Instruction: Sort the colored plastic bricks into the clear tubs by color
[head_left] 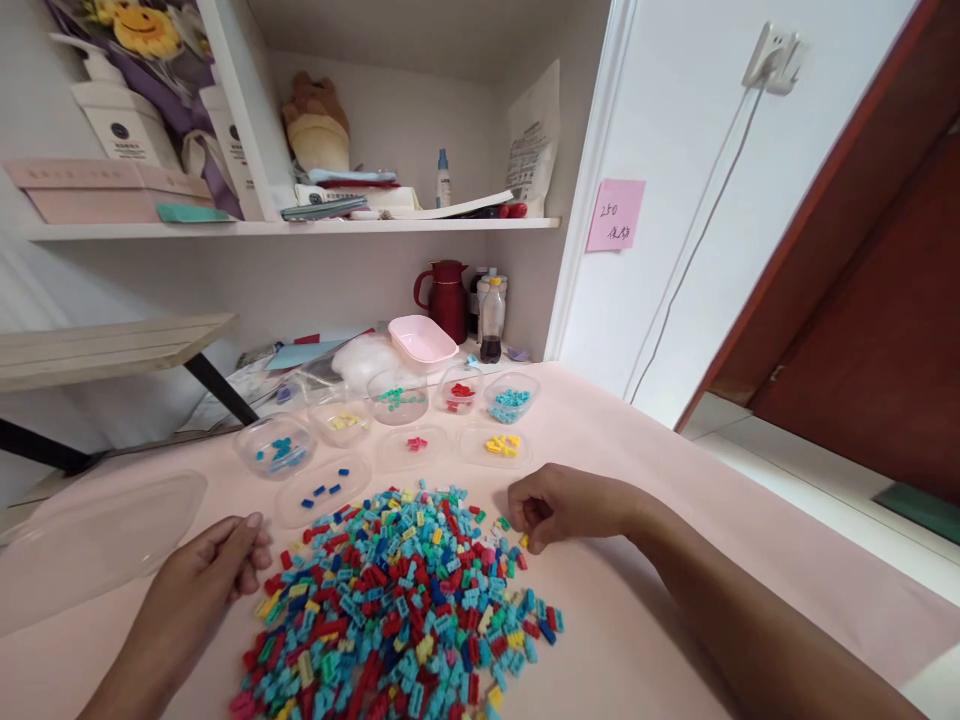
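Note:
A big pile of small coloured bricks [405, 600], mostly teal, red, yellow, green and blue, lies on the pink table [660, 560]. My right hand [559, 505] rests at the pile's far right edge, fingers curled in a pinch on small bricks there. My left hand [217, 565] lies at the pile's left edge, fingers loosely curled, with nothing visible in it. Beyond the pile stand several clear dishes holding sorted bricks: blue [322, 492], pink [416, 443], yellow [502, 445], teal [511, 400], red [460, 390], green [397, 397].
A large clear lid [90, 545] lies at the left. A pink tub [422, 343], a red jug [448, 297] and bottles [491, 320] stand at the back by the wall. Shelves with boxes and papers hang above. A wooden board [112, 345] juts in from the left.

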